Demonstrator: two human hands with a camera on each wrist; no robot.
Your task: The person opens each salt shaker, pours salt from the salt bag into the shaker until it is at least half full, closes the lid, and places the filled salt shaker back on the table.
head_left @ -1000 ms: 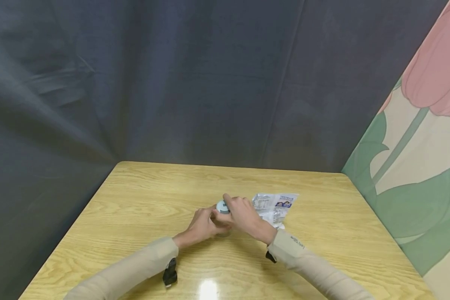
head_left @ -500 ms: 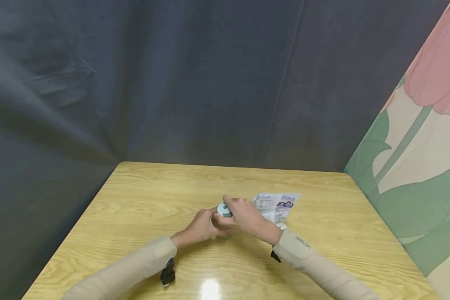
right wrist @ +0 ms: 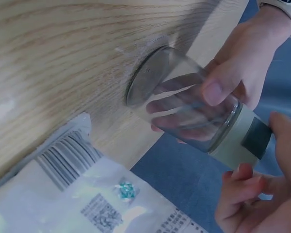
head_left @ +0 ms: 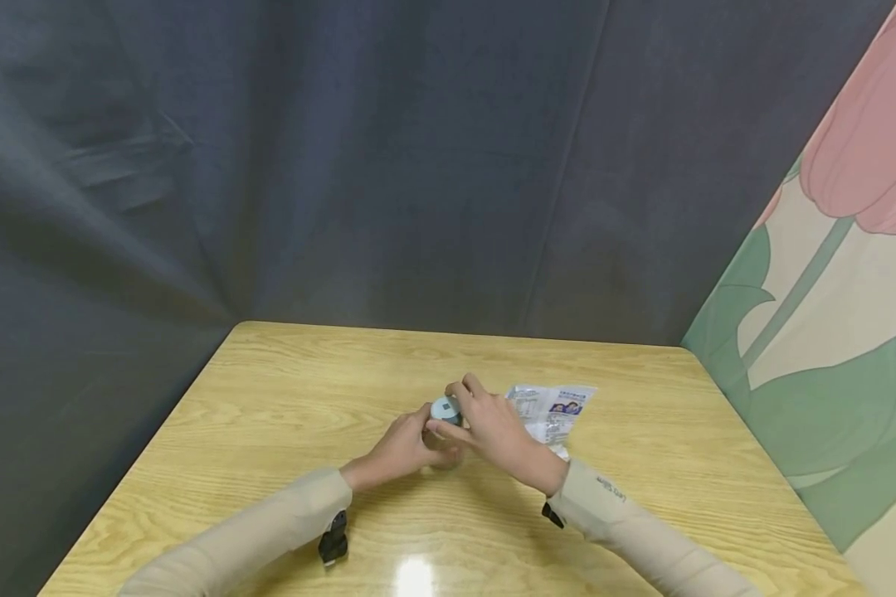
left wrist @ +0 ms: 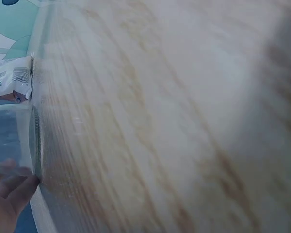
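A clear glass jar (right wrist: 157,82) with a pale lid (head_left: 445,410) stands upright on the table; I see no contents in it. My left hand (head_left: 397,449) grips the jar's side, its fingers showing through the glass in the right wrist view. At the top, my right hand (head_left: 502,435) holds the lid between thumb and fingertips. The lid bears a dark square patch, seen close up in the right wrist view. Whether the lid is loose from the jar, I cannot tell.
Just right of the jar lies a white printed plastic bag (head_left: 560,408) with a barcode, partly behind my right hand. The wooden table (head_left: 306,373) ends at a dark curtain (head_left: 418,166). A tulip-patterned cloth (head_left: 829,373) hangs on the right.
My right hand has shifted its fingers on the lid, the forefinger lifting higher. The lid's dark mark now shows at a different angle. The left hand stays around the jar.
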